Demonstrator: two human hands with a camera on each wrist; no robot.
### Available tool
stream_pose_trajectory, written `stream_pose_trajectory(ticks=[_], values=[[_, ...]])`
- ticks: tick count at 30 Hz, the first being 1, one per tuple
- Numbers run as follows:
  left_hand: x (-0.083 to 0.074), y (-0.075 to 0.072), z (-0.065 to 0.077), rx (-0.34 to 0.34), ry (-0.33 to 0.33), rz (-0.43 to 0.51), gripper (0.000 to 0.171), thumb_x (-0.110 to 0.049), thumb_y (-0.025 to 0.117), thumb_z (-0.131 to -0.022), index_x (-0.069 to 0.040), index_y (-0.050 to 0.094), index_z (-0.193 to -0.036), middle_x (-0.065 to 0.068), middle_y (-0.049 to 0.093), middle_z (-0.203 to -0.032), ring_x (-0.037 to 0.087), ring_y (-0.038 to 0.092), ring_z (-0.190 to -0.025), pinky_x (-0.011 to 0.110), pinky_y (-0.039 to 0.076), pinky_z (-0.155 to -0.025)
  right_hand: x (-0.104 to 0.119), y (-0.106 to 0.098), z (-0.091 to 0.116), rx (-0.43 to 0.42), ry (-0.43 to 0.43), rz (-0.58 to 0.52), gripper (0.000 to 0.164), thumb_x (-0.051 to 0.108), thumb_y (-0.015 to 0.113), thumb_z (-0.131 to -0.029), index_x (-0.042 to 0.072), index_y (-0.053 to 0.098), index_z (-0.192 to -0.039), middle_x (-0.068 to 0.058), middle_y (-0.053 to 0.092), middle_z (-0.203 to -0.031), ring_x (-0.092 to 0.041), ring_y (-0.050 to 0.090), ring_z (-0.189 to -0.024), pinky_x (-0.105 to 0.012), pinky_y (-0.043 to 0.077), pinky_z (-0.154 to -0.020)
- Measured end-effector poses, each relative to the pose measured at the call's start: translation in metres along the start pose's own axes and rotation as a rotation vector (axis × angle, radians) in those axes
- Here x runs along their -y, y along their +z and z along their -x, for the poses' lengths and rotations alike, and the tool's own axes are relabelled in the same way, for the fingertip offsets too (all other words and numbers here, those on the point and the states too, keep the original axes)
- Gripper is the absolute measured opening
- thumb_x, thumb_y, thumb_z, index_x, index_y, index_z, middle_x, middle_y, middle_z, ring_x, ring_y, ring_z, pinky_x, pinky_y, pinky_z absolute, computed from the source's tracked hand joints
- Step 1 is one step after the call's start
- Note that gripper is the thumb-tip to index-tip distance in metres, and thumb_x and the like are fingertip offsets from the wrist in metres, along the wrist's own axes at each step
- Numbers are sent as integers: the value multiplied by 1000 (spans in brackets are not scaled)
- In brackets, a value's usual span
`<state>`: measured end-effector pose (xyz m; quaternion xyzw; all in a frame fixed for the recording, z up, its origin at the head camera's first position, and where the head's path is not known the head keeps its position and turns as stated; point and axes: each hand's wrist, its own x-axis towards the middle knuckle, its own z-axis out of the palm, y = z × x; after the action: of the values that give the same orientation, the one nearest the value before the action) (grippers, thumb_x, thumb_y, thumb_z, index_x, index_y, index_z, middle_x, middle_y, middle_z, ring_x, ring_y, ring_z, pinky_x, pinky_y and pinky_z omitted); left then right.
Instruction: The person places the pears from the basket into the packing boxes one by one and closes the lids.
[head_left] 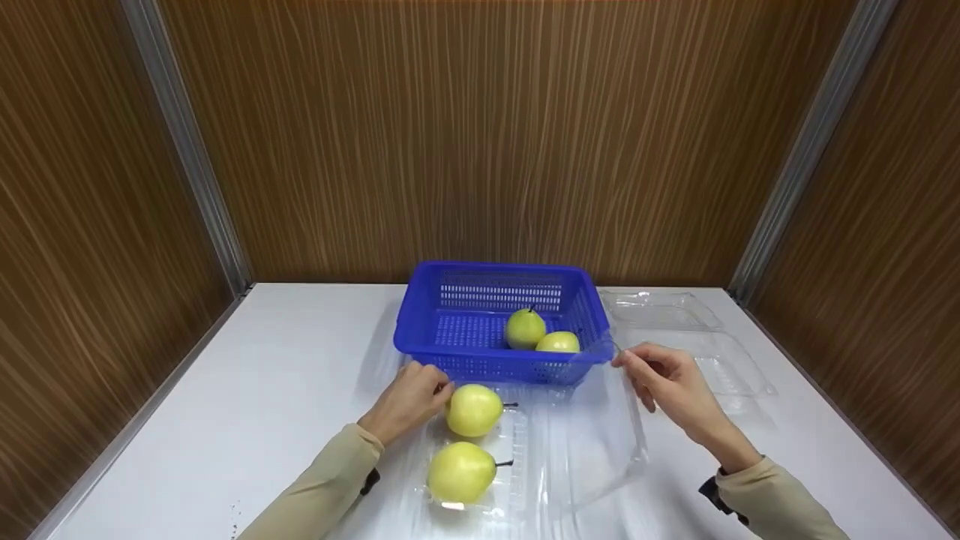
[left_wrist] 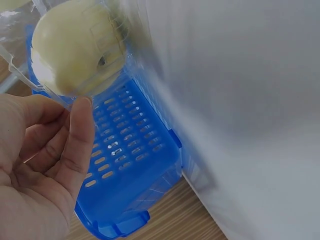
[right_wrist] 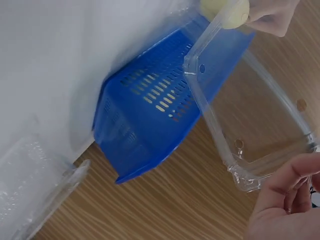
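In front of the blue basket (head_left: pixel 491 366) lies a clear plastic clamshell box (head_left: pixel 519 450) with two yellow-green pears in its left half, the far pear (head_left: pixel 474 411) and the near pear (head_left: pixel 461 474). My left hand (head_left: pixel 411 397) is beside the far pear, and in the left wrist view its thumb and finger pinch the box's rim near a pear (left_wrist: pixel 75 47). My right hand (head_left: pixel 671 386) pinches a corner of the raised transparent lid (right_wrist: pixel 220 132), which stands tilted on the box's right side.
Inside the basket sit two more pears, one upright (head_left: pixel 525 328) and one lying (head_left: pixel 558 343). Another clear plastic box (head_left: pixel 724 364) lies spread at the back right of the white table (head_left: pixel 300 360). Wood-patterned walls (head_left: pixel 480 135) enclose the back and sides.
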<state>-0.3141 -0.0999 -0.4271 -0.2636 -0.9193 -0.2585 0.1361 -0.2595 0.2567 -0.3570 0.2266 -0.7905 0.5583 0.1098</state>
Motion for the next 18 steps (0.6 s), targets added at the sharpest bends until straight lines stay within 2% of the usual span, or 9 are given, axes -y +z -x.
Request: stream_pose_trajectory(ticks=[3,6,8,11,13,18], values=[[-2,2,-1,-6,8,-3,31,-12,57,-83,-17,53,-53,-12,39,-46,2,37,-44,18,32,-41,14,9,-2,47,-159,2,20,4,46,-93,-4,64,-93,-17,46,-70,-17,42,-48,-29,37,-37],[-4,3,-2,-4,6,5,28,-12,58,-82,-18,57,-55,-12,42,-46,2,39,-44,19,34,-41,32,22,-4,71,-282,55,22,-4,44,-92,-3,66,-95,-13,50,-79,-13,44,-54,-25,38,-41],[-6,5,-2,-5,5,0,27,-13,58,-82,-19,58,-56,-12,43,-46,2,39,-44,19,35,-42,40,30,-5,85,-376,103,24,-8,44,-89,-2,66,-96,-11,51,-84,-13,47,-64,-24,41,-51],[-9,7,-4,-1,0,3,26,-13,58,-81,-18,60,-56,-12,44,-46,2,39,-43,19,34,-41,40,41,-10,118,-508,170,28,-11,46,-86,3,66,-100,-8,50,-91,-15,47,-80,-25,40,-65],[-11,8,-5,7,-12,26,25,-13,58,-81,-17,62,-57,-12,45,-47,2,40,-43,19,34,-40,35,47,-13,149,-561,209,30,-9,48,-86,8,66,-103,-7,49,-97,-17,46,-88,-28,39,-71],[-16,9,-5,27,-70,109,22,-10,56,-80,-13,66,-61,-10,50,-47,3,45,-40,21,39,-37,25,60,-20,225,-607,345,27,10,50,-91,23,63,-112,0,44,-111,-18,42,-101,-30,38,-76]])
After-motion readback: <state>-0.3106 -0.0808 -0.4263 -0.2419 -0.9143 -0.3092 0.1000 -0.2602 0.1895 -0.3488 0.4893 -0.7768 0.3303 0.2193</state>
